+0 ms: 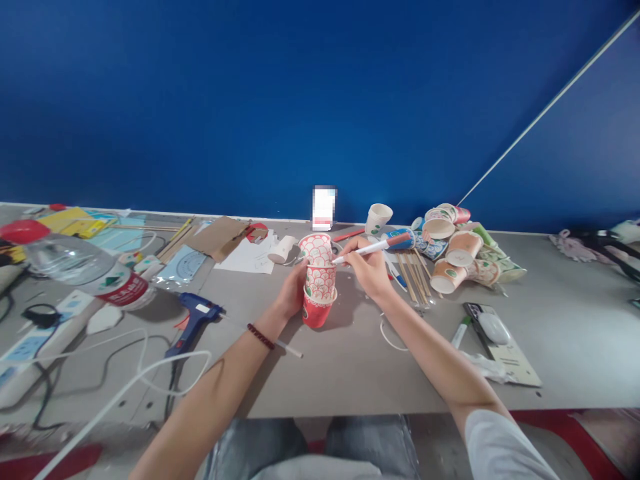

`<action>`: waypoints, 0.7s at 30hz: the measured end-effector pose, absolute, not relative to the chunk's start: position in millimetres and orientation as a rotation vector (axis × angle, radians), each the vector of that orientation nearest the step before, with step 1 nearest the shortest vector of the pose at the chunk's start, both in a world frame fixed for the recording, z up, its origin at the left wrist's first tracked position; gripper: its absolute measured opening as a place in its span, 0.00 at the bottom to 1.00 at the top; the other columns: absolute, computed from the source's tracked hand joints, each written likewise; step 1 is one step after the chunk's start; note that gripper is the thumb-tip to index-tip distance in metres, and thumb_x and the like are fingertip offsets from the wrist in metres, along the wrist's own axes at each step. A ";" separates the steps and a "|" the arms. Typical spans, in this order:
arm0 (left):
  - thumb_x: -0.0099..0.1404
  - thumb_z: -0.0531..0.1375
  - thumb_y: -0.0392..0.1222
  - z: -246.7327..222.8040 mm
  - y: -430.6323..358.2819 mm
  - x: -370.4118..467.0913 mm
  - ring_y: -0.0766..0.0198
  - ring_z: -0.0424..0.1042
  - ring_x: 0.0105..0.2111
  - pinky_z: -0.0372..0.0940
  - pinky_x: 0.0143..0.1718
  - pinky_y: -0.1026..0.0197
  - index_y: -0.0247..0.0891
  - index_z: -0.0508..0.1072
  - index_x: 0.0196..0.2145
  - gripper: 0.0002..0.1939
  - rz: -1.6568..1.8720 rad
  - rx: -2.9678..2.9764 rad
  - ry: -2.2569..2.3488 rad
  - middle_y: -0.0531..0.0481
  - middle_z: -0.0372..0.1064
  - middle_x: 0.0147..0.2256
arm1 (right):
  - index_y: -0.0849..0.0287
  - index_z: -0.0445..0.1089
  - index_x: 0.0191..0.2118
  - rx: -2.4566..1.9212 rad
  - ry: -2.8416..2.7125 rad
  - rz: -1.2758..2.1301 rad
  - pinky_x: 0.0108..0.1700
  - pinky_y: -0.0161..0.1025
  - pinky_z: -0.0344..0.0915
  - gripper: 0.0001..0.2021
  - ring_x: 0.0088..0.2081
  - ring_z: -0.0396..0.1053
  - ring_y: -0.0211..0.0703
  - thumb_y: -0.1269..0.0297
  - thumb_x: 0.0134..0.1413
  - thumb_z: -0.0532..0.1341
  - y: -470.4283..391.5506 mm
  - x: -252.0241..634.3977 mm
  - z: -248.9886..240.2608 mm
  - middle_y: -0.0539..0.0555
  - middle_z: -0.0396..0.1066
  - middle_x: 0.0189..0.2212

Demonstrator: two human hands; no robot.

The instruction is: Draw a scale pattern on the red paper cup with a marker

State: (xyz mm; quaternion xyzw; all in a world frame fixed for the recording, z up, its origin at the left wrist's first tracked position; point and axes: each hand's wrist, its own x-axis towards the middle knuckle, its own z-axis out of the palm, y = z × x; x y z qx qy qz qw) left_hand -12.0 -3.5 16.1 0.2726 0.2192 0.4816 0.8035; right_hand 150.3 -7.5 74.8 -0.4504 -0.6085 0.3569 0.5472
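A stack of red-and-white patterned paper cups (320,283) stands upright on the grey table in front of me, its lowest cup plain red with a white rim. My left hand (293,290) is wrapped round the stack's left side; some of its fingers are hidden behind the cups. In my right hand (367,267) is a white marker pen (367,251) with a reddish-brown end. The pen lies nearly level, and its tip meets or nearly meets the right side of the upper cups.
A blue glue gun (195,320) and a large plastic bottle (95,267) lie left, beside a power strip (45,340). Several paper cups (450,257) and wooden sticks (413,273) are on the right. A pixelated upright screen (325,208) stands by the blue wall.
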 end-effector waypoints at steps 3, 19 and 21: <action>0.64 0.59 0.51 13.6 -2.7 -12.1 0.53 0.77 0.32 0.71 0.37 0.53 0.32 0.76 0.46 0.21 1.017 0.600 0.428 0.42 0.78 0.34 | 0.56 0.67 0.23 -1.058 -1.446 0.849 0.29 0.36 0.59 0.04 0.26 0.64 0.38 0.69 0.45 0.57 -8.7 149.6 76.1 0.46 0.65 0.20; 0.66 0.59 0.50 11.9 -3.9 -11.8 0.54 0.77 0.30 0.71 0.36 0.54 0.34 0.76 0.42 0.16 1.032 0.519 0.508 0.43 0.78 0.33 | 0.56 0.70 0.30 -1.024 -1.420 0.899 0.35 0.39 0.68 0.02 0.32 0.70 0.40 0.66 0.49 0.60 -2.8 150.2 67.5 0.49 0.70 0.29; 0.65 0.59 0.50 10.9 -3.3 -11.6 0.54 0.77 0.30 0.71 0.36 0.54 0.34 0.76 0.42 0.17 1.023 0.526 0.490 0.43 0.77 0.33 | 0.56 0.70 0.30 -1.024 -1.422 0.894 0.36 0.39 0.69 0.03 0.33 0.70 0.40 0.65 0.50 0.60 -2.6 149.6 66.7 0.50 0.70 0.29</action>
